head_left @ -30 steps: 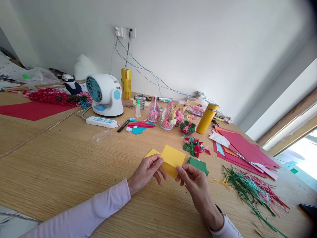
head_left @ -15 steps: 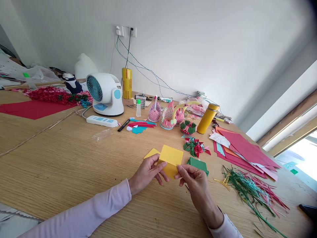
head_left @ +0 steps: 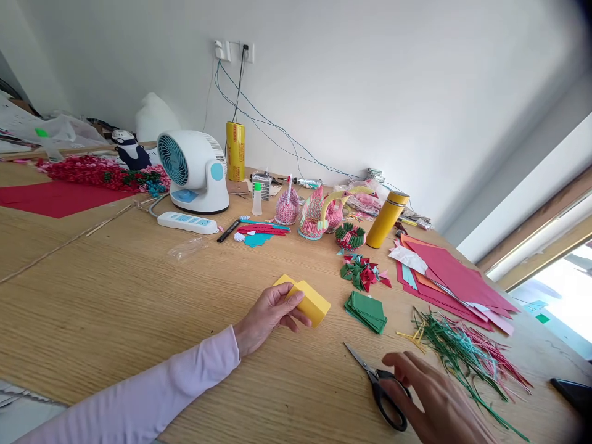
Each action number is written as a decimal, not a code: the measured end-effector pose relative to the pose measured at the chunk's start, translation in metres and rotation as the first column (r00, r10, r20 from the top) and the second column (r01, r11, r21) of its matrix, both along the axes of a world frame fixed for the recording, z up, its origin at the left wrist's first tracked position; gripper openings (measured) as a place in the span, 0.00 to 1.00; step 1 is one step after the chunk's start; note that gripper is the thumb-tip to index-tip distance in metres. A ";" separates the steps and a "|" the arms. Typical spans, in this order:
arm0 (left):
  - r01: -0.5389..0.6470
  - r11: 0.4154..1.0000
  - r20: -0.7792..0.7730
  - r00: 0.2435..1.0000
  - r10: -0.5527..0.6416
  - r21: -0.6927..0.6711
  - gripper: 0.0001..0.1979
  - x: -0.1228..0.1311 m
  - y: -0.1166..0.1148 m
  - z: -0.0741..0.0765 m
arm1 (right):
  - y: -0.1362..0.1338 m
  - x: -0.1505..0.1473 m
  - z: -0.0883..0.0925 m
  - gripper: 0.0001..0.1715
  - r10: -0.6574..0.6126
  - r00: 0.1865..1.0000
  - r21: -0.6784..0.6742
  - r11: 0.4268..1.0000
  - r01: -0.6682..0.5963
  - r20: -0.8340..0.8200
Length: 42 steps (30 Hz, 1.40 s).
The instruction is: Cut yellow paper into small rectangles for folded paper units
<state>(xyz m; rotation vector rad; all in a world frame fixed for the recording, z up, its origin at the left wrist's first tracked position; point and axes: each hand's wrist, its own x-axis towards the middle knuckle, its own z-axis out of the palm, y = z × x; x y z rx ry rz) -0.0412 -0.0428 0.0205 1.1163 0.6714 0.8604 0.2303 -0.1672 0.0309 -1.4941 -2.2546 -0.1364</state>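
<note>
My left hand [head_left: 276, 311] pinches a piece of yellow paper [head_left: 314, 303] with a fold line across it, thumb on top. Behind that hand, the corner of more yellow paper [head_left: 283, 279] shows on the table. Black-handled scissors [head_left: 387, 407] lie to the right, blades slightly apart and pointing to the upper left. Over their handles reaches my right hand [head_left: 423, 394], fingers apart and slightly curled; whether it touches them I cannot tell. A stack of green paper rectangles [head_left: 367, 311] sits between the yellow paper and the scissors.
Green and red folded paper pieces [head_left: 364, 272] lie beyond the green stack. Cut paper strips [head_left: 467, 351] and red sheets [head_left: 453, 277] spread on the right. Further back stand paper swans [head_left: 314, 213], a yellow flask [head_left: 387, 219], a white fan [head_left: 194, 169] and a power strip [head_left: 187, 222].
My right hand has let go of the yellow paper and moved right and down to the scissors. The paper is now tilted in my left hand alone. The view has shifted slightly.
</note>
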 end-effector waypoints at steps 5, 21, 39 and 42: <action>0.032 0.999 -0.027 0.999 -0.033 -0.039 0.16 -0.001 0.000 0.001 | -0.011 -0.002 -0.012 0.14 0.065 0.976 0.101 0.991 -0.088 0.207; 0.114 0.984 -0.022 0.993 -0.118 -0.136 0.16 -0.004 0.002 0.000 | -0.011 0.010 -0.005 0.33 0.169 0.986 -0.165 0.972 -0.166 0.006; 0.146 0.987 -0.038 0.988 -0.149 -0.073 0.16 -0.003 0.001 -0.005 | 0.001 -0.020 0.000 0.23 -0.202 0.765 -0.597 0.752 -0.279 -0.612; 0.168 0.983 -0.049 0.984 -0.172 -0.074 0.15 -0.002 0.000 -0.005 | 0.009 -0.026 0.003 0.28 -0.252 0.795 -0.710 0.641 -0.290 -0.552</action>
